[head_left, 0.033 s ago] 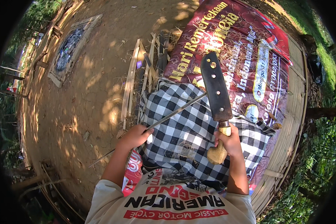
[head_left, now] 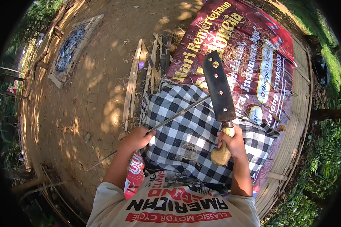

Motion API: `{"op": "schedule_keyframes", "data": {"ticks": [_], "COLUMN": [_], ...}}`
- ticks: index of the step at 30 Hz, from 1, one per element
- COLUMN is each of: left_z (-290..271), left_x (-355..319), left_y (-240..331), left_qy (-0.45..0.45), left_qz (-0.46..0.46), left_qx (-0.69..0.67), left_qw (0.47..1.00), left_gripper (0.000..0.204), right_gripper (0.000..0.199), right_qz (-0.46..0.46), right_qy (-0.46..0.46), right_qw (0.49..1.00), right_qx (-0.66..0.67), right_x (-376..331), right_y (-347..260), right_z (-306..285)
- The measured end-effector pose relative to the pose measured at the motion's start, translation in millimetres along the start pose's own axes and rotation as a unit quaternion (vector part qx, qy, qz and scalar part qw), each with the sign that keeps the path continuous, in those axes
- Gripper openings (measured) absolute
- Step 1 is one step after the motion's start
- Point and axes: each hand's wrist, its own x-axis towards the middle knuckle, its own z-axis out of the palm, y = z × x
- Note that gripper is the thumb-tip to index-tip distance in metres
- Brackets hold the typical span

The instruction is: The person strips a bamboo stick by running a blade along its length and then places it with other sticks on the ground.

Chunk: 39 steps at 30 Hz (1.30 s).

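My right hand point(head_left: 233, 142) is closed round the wooden handle of a broad cleaver-like knife point(head_left: 219, 90). Its dark blade points away from me and has several round spots along it. A long thin strip point(head_left: 182, 112), apparently bamboo, is pinched in my left hand point(head_left: 137, 139). The strip slants across my lap, its far end meeting the blade's left edge and its other end sticking out past my left forearm. Under both hands a black-and-white checked cloth point(head_left: 178, 100) covers my lap, with a small tuft of fine shavings point(head_left: 187, 152) on it.
Several split wooden strips point(head_left: 132, 85) lie left of the cloth. Ahead, a dark red printed banner point(head_left: 195, 49) is strewn with curly shavings. A bamboo-slat edge point(head_left: 301, 109) runs along the right. Further left, a framed ash pit point(head_left: 94, 23) sits in the bare ground.
The knife has tilted very slightly, its tip moving a little left. The strip's near end has slipped slightly outward past my left arm.
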Motion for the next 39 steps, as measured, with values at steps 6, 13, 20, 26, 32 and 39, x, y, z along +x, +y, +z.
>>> {"op": "schedule_keyframes", "data": {"ticks": [6, 13, 20, 26, 32, 39], "left_z": [-5, 5, 21, 21, 24, 29], "left_x": [-3, 3, 5, 3, 2, 5], "left_y": [6, 3, -9, 0, 3, -4], "left_qy": [-0.027, 0.007, 0.061, 0.081, 0.087, 0.105], "left_qz": [-0.022, -0.002, 0.045, 0.038, 0.030, 0.040], "left_qx": [0.025, 0.022, -0.008, -0.009, -0.028, -0.026], "left_qw": [0.999, 1.000, 0.997, 0.996, 0.995, 0.993], "left_gripper": [0.051, 0.050, 0.055, 0.055, 0.053, 0.052], "right_gripper": [0.021, 0.018, 0.017, 0.019, 0.023, 0.022], "right_qz": [0.012, 0.081, 0.079, 0.128, 0.109, 0.107], "right_qy": [-0.007, -0.014, -0.020, -0.032, -0.010, -0.062], "right_qw": [0.999, 0.996, 0.997, 0.991, 0.994, 0.992], "right_qx": [-0.030, -0.030, -0.013, -0.025, 0.019, -0.001], "right_x": [17, 18, 22, 11, 16, 9], "right_y": [1, 26, 3, 5, 11, 2], "right_z": [8, 22, 12, 19, 13, 10]}}
